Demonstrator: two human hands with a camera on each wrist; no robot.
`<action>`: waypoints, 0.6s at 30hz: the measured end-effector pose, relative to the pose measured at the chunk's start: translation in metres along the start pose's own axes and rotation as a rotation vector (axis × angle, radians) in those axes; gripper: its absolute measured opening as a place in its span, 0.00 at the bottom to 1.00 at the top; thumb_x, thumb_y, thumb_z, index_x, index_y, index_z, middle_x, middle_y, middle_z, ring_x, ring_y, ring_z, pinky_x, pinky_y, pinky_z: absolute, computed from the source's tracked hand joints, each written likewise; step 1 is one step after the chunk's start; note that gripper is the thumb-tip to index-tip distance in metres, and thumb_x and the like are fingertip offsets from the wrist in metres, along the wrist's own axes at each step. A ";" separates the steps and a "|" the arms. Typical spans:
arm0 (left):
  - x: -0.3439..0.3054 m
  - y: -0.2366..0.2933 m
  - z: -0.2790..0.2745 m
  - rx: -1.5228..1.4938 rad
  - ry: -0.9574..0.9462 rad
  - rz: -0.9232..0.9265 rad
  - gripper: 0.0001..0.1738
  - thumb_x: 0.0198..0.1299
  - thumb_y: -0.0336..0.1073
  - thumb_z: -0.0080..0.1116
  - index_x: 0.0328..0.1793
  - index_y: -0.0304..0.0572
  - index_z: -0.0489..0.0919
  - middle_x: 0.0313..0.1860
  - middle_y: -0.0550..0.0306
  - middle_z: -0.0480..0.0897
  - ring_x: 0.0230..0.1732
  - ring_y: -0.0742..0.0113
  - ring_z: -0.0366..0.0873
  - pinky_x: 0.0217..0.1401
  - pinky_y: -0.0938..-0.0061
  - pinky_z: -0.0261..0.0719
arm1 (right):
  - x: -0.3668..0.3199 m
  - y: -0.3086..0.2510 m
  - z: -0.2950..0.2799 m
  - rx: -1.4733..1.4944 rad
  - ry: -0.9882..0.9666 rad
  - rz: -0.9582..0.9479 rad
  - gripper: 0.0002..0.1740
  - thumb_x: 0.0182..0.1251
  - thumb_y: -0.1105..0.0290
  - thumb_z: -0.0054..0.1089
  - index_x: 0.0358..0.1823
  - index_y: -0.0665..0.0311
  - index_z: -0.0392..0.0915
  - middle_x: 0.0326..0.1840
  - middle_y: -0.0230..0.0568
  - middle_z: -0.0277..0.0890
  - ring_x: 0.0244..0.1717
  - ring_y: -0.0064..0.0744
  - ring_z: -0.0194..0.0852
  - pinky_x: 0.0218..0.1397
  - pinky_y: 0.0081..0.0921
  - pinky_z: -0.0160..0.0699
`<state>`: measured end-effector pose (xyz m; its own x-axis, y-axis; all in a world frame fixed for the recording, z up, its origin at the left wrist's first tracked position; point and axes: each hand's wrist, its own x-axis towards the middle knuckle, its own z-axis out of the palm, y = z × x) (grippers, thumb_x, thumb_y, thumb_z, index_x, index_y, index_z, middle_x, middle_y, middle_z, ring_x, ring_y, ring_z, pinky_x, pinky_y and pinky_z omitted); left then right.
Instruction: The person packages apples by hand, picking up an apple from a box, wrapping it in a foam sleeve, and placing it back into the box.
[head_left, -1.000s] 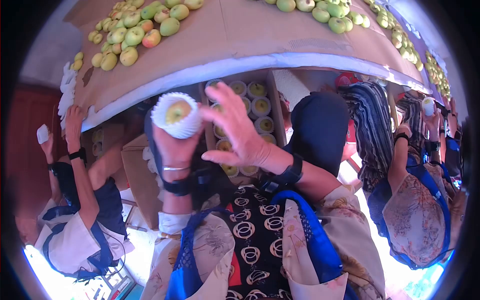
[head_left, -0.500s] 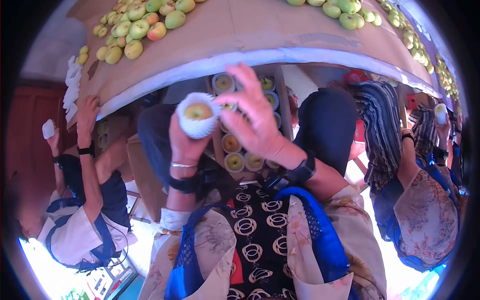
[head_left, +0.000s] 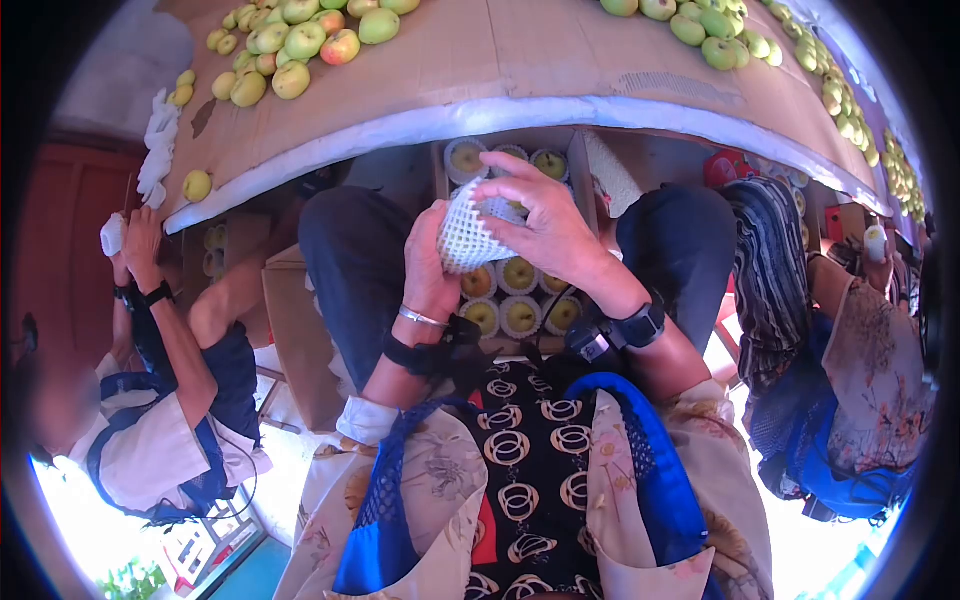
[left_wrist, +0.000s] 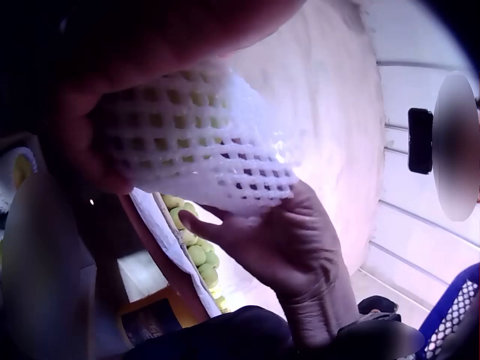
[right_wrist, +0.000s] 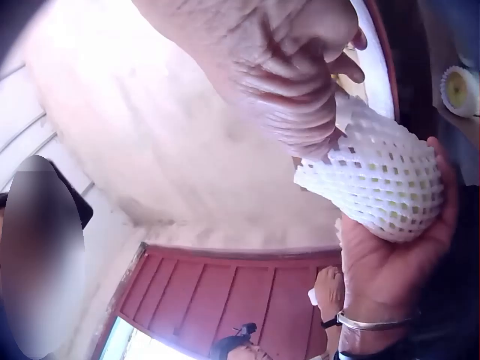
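A white foam net [head_left: 466,232] with a green apple inside sits in the person's left hand [head_left: 430,268], whose fingers curl round it. Over the net's open end is the right hand [head_left: 552,222], fingers spread and some touching the foam. In the left wrist view the net [left_wrist: 199,135] fills the upper left, and the right hand [left_wrist: 289,244] meets its narrower end with one digit standing away. The right wrist view has the net [right_wrist: 382,176] in the left hand [right_wrist: 397,262], the right hand [right_wrist: 277,75] at its upper rim.
Below the hands, a cardboard box holds netted apples [head_left: 519,316] between the person's knees. Loose apples [head_left: 305,40] lie on the cardboard-covered table [head_left: 540,60], its padded edge just beyond the hands. Other people [head_left: 150,400] sit on both sides.
The netted apple has turned from facing up to lying sideways and moved right, towards the box. The right hand has come onto the net's open end.
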<state>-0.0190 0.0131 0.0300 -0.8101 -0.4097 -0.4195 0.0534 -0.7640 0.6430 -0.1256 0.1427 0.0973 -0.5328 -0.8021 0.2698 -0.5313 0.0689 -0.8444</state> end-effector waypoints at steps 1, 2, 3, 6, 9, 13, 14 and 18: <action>-0.004 0.001 0.009 -0.048 0.017 0.005 0.18 0.63 0.48 0.45 0.46 0.42 0.74 0.39 0.59 0.80 0.39 0.68 0.78 0.43 0.71 0.76 | 0.000 -0.002 0.001 0.044 0.039 -0.006 0.14 0.49 0.67 0.62 0.40 0.60 0.79 0.59 0.52 0.65 0.59 0.51 0.64 0.61 0.38 0.62; -0.009 0.003 0.016 -0.097 0.035 0.008 0.16 0.63 0.47 0.47 0.43 0.43 0.75 0.36 0.62 0.80 0.36 0.71 0.78 0.40 0.74 0.76 | 0.000 -0.001 0.002 0.017 -0.007 -0.018 0.17 0.48 0.70 0.63 0.42 0.61 0.77 0.59 0.51 0.65 0.58 0.48 0.65 0.61 0.36 0.64; -0.013 0.007 0.021 -0.121 0.031 -0.009 0.15 0.63 0.46 0.47 0.43 0.43 0.75 0.36 0.62 0.80 0.36 0.71 0.78 0.40 0.74 0.76 | 0.000 0.003 0.002 -0.009 -0.048 -0.027 0.19 0.46 0.73 0.64 0.44 0.62 0.76 0.59 0.49 0.66 0.58 0.46 0.67 0.60 0.33 0.65; -0.015 0.010 0.024 -0.168 -0.007 -0.055 0.16 0.63 0.46 0.46 0.46 0.43 0.74 0.39 0.60 0.79 0.39 0.69 0.78 0.42 0.72 0.76 | 0.000 -0.001 0.005 0.041 -0.030 -0.040 0.25 0.44 0.76 0.65 0.49 0.63 0.73 0.58 0.47 0.68 0.57 0.42 0.69 0.60 0.30 0.66; -0.009 0.007 0.011 -0.160 -0.021 -0.039 0.20 0.63 0.48 0.45 0.52 0.42 0.72 0.44 0.57 0.79 0.44 0.65 0.78 0.47 0.68 0.77 | 0.002 -0.006 0.006 0.089 -0.043 -0.018 0.29 0.43 0.76 0.65 0.52 0.63 0.71 0.57 0.47 0.69 0.57 0.42 0.69 0.61 0.30 0.65; -0.005 0.002 0.007 -0.084 0.021 0.004 0.19 0.63 0.46 0.45 0.53 0.42 0.72 0.45 0.58 0.78 0.45 0.66 0.77 0.48 0.70 0.76 | 0.002 -0.007 0.011 0.111 -0.028 -0.051 0.28 0.45 0.70 0.64 0.51 0.67 0.69 0.53 0.51 0.69 0.53 0.49 0.70 0.58 0.33 0.68; -0.004 0.001 0.004 -0.064 0.026 0.018 0.18 0.64 0.45 0.45 0.53 0.42 0.72 0.45 0.58 0.78 0.45 0.67 0.77 0.48 0.70 0.76 | 0.001 -0.006 0.012 0.091 -0.040 -0.055 0.28 0.45 0.69 0.64 0.51 0.67 0.69 0.53 0.51 0.69 0.53 0.49 0.70 0.57 0.33 0.68; -0.003 -0.013 -0.001 0.059 0.058 0.135 0.18 0.64 0.43 0.44 0.54 0.41 0.70 0.47 0.58 0.76 0.47 0.67 0.76 0.50 0.70 0.76 | 0.002 -0.005 0.019 0.032 -0.080 -0.022 0.28 0.46 0.69 0.64 0.52 0.66 0.68 0.53 0.51 0.70 0.53 0.49 0.69 0.58 0.34 0.67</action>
<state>-0.0166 0.0244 0.0225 -0.7628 -0.5362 -0.3615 0.1243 -0.6702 0.7317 -0.1115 0.1300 0.0930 -0.4663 -0.8479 0.2521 -0.5200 0.0323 -0.8535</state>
